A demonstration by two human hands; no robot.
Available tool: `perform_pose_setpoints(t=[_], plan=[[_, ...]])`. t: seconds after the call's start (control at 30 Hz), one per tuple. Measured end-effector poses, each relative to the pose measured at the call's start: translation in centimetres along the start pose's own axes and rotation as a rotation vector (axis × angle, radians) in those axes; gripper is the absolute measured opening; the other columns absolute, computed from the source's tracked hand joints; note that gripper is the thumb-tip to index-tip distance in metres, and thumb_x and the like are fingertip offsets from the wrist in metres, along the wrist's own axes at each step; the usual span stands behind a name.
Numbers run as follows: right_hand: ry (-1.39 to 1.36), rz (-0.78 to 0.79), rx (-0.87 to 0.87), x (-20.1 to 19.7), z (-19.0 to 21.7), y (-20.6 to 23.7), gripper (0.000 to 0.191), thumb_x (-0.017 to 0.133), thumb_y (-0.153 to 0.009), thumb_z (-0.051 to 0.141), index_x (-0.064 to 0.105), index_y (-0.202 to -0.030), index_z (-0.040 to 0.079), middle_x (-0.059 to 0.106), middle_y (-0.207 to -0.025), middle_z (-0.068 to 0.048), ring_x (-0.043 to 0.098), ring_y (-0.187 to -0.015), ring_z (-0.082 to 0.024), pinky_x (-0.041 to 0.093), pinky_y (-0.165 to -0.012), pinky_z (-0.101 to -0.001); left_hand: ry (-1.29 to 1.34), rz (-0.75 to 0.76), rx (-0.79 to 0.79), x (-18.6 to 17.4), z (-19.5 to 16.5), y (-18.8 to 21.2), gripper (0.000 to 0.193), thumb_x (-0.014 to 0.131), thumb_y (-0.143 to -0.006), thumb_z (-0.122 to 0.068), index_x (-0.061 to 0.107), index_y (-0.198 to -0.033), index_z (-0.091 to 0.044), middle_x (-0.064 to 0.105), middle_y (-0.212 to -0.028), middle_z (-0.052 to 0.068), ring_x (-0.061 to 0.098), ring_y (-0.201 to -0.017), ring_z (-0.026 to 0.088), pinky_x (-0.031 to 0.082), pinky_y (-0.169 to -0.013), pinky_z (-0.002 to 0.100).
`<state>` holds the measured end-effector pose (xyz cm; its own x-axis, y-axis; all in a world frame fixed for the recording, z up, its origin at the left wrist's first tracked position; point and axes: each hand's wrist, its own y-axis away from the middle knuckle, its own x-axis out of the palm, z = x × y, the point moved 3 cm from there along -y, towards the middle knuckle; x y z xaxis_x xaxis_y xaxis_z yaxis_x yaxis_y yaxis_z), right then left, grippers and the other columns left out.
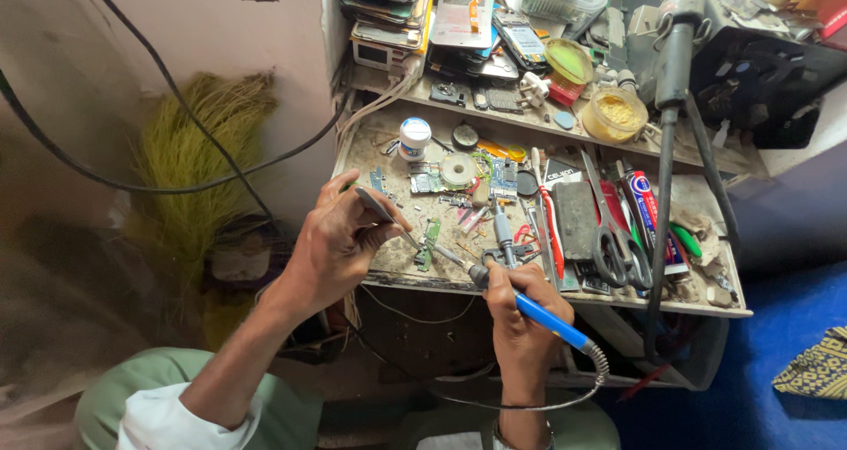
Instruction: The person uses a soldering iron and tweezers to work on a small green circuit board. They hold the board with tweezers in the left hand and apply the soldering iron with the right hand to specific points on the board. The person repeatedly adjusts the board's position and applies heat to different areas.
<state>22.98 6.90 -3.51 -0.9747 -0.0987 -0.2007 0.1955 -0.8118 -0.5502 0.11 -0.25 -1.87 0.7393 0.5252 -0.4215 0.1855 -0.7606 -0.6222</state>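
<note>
Two bare hands work over a cluttered, grimy surface (393, 265) whose front edge runs between them. Largest in view is the pale wall (176, 26) on the left, with a bundle of yellow-green broom bristles (198, 150) leaning against it and a black cable (132, 185) looping across. Behind the surface a raised shelf (494, 115) carries a stack of phones (388, 9), a yellow tub of paste (615, 113) and a white plug (533, 88). A black hot-air handpiece (675, 53) hangs down at the right. Further right on the surface lie black-handled scissors (613, 229), a red and white tube (648, 207), a dark flat block (573, 219), a white-lidded jar (414, 137) and a spool of solder (457, 169). The right hand (520, 322) has its grip closed around the blue handle of a soldering iron (529, 307), whose coiled cord trails off behind the hand and whose metal tip points up and left to a small green circuit board (429, 243) lying near the front edge. The left hand (340, 238) pinches metal tweezers (388, 213) between thumb and fingers, grip closed on them, their points reaching down to the same board, right beside the iron's tip.
</note>
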Motion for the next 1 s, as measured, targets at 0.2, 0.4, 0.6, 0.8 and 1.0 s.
perform_pose_setpoints(t=[0.2,0.4,0.6,0.8,1.0], plan=[[0.026,0.009,0.016,0.09,-0.08,0.03,0.016,0.073,-0.089,0.008,0.067,-0.082,-0.005,0.059,-0.068,-0.004,0.051,-0.065,-0.011,0.043,-0.061,-0.0268,-0.002,0.006,-0.012,0.01,0.03,0.03,0.021,0.071,-0.092,-0.001,0.057,-0.106,-0.008,0.081,-0.089,0.001,0.078,-0.092,0.014,0.024,-0.123,0.055],[0.007,0.008,-0.038,0.02,-0.05,0.03,0.016,0.073,-0.09,0.008,0.066,-0.083,-0.005,0.059,-0.068,-0.005,0.051,-0.066,-0.012,0.043,-0.062,-0.0273,-0.018,0.016,-0.016,0.07,0.1,0.0,0.021,0.07,-0.092,-0.001,0.057,-0.106,-0.009,0.081,-0.089,0.0,0.078,-0.091,0.013,0.023,-0.124,0.056],[0.029,0.009,-0.049,0.04,-0.13,0.04,0.017,0.073,-0.09,0.009,0.066,-0.082,-0.004,0.061,-0.068,-0.005,0.053,-0.065,-0.012,0.044,-0.061,-0.0275,-0.015,0.012,-0.008,-0.05,0.15,0.03,0.022,0.071,-0.091,0.0,0.057,-0.107,-0.009,0.081,-0.089,0.0,0.078,-0.091,0.014,0.024,-0.123,0.056],[0.013,0.015,-0.013,0.03,-0.33,0.03,0.018,0.074,-0.089,0.009,0.066,-0.08,-0.004,0.06,-0.068,-0.005,0.053,-0.064,-0.012,0.044,-0.06,-0.0273,-0.017,0.005,0.001,0.04,0.18,0.14,0.022,0.071,-0.092,-0.001,0.056,-0.107,-0.009,0.081,-0.089,0.0,0.078,-0.092,0.013,0.024,-0.123,0.055],[0.008,0.011,-0.036,-0.01,0.03,0.01,0.017,0.072,-0.091,0.008,0.067,-0.081,-0.004,0.062,-0.068,-0.004,0.053,-0.066,-0.012,0.044,-0.062,-0.0271,-0.024,0.009,0.001,0.01,0.22,0.1,0.022,0.071,-0.092,-0.002,0.057,-0.107,-0.009,0.081,-0.089,-0.001,0.078,-0.091,0.013,0.024,-0.122,0.055]])
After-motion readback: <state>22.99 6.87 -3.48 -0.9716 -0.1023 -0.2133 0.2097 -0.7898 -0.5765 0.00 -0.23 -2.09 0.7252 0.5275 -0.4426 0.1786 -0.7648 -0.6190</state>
